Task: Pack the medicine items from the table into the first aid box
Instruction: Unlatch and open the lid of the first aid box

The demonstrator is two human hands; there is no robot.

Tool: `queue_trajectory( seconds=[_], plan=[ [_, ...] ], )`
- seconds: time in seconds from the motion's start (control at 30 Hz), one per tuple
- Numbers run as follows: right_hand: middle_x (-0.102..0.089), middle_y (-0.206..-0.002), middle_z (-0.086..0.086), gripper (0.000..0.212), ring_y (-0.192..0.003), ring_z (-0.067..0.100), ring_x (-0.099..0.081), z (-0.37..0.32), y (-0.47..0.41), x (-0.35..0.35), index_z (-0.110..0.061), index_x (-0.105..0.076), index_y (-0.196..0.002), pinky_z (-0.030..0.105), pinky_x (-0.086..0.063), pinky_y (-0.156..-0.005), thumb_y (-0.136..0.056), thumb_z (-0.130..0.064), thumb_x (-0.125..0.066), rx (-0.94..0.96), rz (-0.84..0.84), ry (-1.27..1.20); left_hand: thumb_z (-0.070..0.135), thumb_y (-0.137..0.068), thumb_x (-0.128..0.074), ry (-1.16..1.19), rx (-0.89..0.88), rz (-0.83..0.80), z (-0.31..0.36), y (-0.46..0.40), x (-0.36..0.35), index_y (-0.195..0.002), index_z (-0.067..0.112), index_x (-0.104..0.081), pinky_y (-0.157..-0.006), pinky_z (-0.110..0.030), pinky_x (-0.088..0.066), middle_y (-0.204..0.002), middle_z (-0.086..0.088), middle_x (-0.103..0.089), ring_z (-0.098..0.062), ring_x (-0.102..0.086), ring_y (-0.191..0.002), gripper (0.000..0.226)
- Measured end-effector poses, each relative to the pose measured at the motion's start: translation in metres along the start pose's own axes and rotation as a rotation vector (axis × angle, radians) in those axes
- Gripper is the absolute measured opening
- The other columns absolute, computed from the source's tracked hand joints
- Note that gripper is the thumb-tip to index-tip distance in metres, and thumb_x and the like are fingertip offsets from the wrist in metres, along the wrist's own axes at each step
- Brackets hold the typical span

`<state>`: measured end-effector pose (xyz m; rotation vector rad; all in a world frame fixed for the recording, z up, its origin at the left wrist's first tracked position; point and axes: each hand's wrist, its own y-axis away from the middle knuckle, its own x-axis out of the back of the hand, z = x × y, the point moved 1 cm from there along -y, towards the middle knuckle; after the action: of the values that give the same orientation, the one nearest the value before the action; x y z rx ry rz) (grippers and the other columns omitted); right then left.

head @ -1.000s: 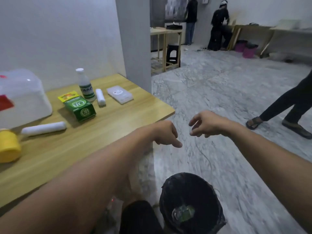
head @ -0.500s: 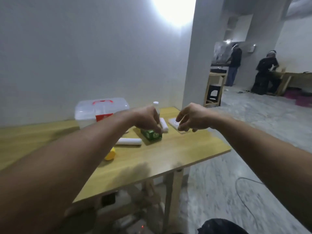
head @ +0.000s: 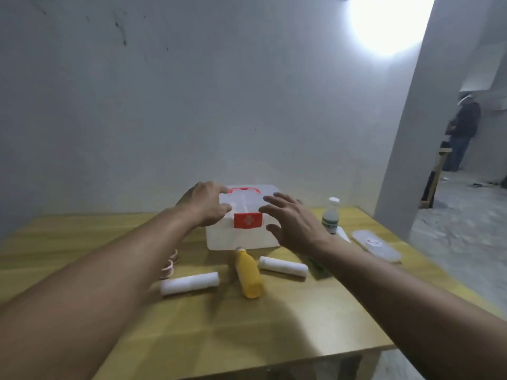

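Observation:
The first aid box (head: pixel 241 237), translucent white with a red latch and red handle, stands closed at the back of the wooden table (head: pixel 274 330). My left hand (head: pixel 204 205) rests on the lid's left corner. My right hand (head: pixel 295 223) hovers with fingers spread at the box's right front. In front of the box lie a yellow bottle (head: pixel 248 274), two white gauze rolls (head: pixel 189 283) (head: pixel 283 266), and tape rolls (head: pixel 170 266). A clear bottle with a white cap (head: pixel 330 216) stands on the right. A green box (head: pixel 315 266) is mostly hidden by my right forearm.
A flat translucent case (head: pixel 375 245) lies near the table's right edge. A grey wall stands just behind the table, and a pillar (head: pixel 411 133) to the right. Beyond it a person (head: pixel 462 133) stands by another table.
The view swung from the floor and bin up to the table. Both hands moved from the small items across to the first aid box, the left one landing on its lid.

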<state>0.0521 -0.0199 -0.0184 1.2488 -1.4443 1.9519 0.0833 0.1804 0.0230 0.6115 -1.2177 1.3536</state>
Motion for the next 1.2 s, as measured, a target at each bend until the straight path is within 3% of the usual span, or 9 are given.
queue_trajectory(
  seconds=[0.23,0.3,0.37,0.47,0.57,0.8,1.03,1.13,1.2],
  plan=[
    [-0.014,-0.159,0.007,0.062,-0.146,0.027,-0.007,0.012,-0.010,-0.034,-0.034,-0.032,-0.144,0.047,-0.011,-0.119,-0.088,-0.029,-0.061,0.061,-0.073,0.091,0.049,-0.080,-0.065,0.045,0.010,0.022,-0.012,-0.018,-0.020,-0.141,0.016,-0.042,-0.104,-0.041,-0.038,-0.149,-0.007,-0.043,-0.030,-0.042,-0.133,0.073],
    [-0.017,-0.158,0.009,0.062,-0.146,0.028,-0.011,0.011,-0.008,-0.041,-0.034,-0.033,-0.144,0.048,-0.012,-0.118,-0.089,-0.028,-0.060,0.059,-0.043,0.086,0.055,-0.078,-0.064,0.021,0.014,0.021,-0.012,-0.022,-0.028,-0.142,0.016,-0.039,-0.106,-0.043,-0.037,-0.152,-0.006,-0.039,-0.030,-0.040,-0.135,0.079],
    [-0.032,-0.153,0.015,0.060,-0.141,0.034,-0.026,0.009,-0.006,-0.044,-0.030,-0.044,-0.139,0.052,-0.021,-0.115,-0.084,-0.023,-0.067,0.079,0.033,0.094,0.060,-0.077,-0.061,-0.002,0.036,0.037,-0.012,-0.023,-0.038,-0.141,0.016,-0.041,-0.103,-0.043,-0.040,-0.151,-0.006,-0.040,-0.030,-0.042,-0.133,0.080],
    [-0.053,-0.135,0.022,0.058,-0.124,0.042,-0.049,0.008,-0.005,-0.051,-0.020,-0.062,-0.123,0.060,-0.039,-0.101,-0.068,-0.016,-0.081,0.100,0.159,0.110,0.061,-0.077,-0.060,-0.018,0.049,0.120,-0.013,-0.022,-0.050,-0.139,0.015,-0.045,-0.102,-0.041,-0.042,-0.149,-0.005,-0.043,-0.029,-0.045,-0.131,0.078],
    [-0.060,-0.126,0.025,0.053,-0.115,0.043,-0.057,0.009,-0.008,-0.059,-0.015,-0.067,-0.117,0.060,-0.045,-0.093,-0.066,-0.019,-0.082,0.138,0.244,0.180,0.060,-0.075,-0.063,0.009,0.071,0.150,-0.013,-0.024,-0.051,-0.137,0.015,-0.049,-0.101,-0.040,-0.043,-0.148,-0.005,-0.045,-0.029,-0.046,-0.131,0.078],
    [-0.063,-0.119,0.028,0.033,-0.107,0.044,-0.062,0.016,-0.014,-0.065,-0.011,-0.067,-0.113,0.060,-0.051,-0.084,-0.082,-0.022,-0.068,0.233,0.266,0.376,0.060,-0.073,-0.066,-0.008,0.086,0.112,-0.010,-0.028,-0.043,-0.135,0.014,-0.051,-0.097,-0.039,-0.044,-0.143,-0.006,-0.050,-0.028,-0.048,-0.128,0.079],
    [-0.062,-0.116,0.033,0.043,-0.102,0.050,-0.062,0.018,-0.019,-0.053,-0.005,-0.062,-0.120,0.060,-0.054,-0.076,-0.086,-0.032,-0.061,0.334,0.124,0.533,0.059,-0.074,-0.065,-0.008,0.087,0.088,-0.009,-0.029,-0.041,-0.131,0.013,-0.054,-0.091,-0.037,-0.046,-0.138,-0.007,-0.054,-0.030,-0.053,-0.122,0.073],
    [-0.059,-0.120,0.033,0.046,-0.106,0.051,-0.059,0.018,-0.016,-0.051,-0.005,-0.058,-0.125,0.062,-0.053,-0.080,-0.090,-0.034,-0.055,0.336,0.100,0.530,0.058,-0.081,-0.057,-0.014,0.071,0.040,-0.010,-0.030,-0.040,-0.140,0.015,-0.044,-0.102,-0.041,-0.040,-0.150,-0.006,-0.041,-0.030,-0.042,-0.134,0.074],
    [-0.059,-0.122,0.032,0.043,-0.108,0.049,-0.059,0.017,-0.015,-0.049,-0.004,-0.057,-0.125,0.061,-0.052,-0.082,-0.093,-0.032,-0.049,0.325,0.102,0.500,0.056,-0.087,-0.049,0.100,0.056,-0.007,-0.016,-0.031,-0.038,-0.146,0.016,-0.034,-0.112,-0.042,-0.027,-0.158,-0.005,-0.027,-0.025,-0.026,-0.144,0.073]
  ],
)
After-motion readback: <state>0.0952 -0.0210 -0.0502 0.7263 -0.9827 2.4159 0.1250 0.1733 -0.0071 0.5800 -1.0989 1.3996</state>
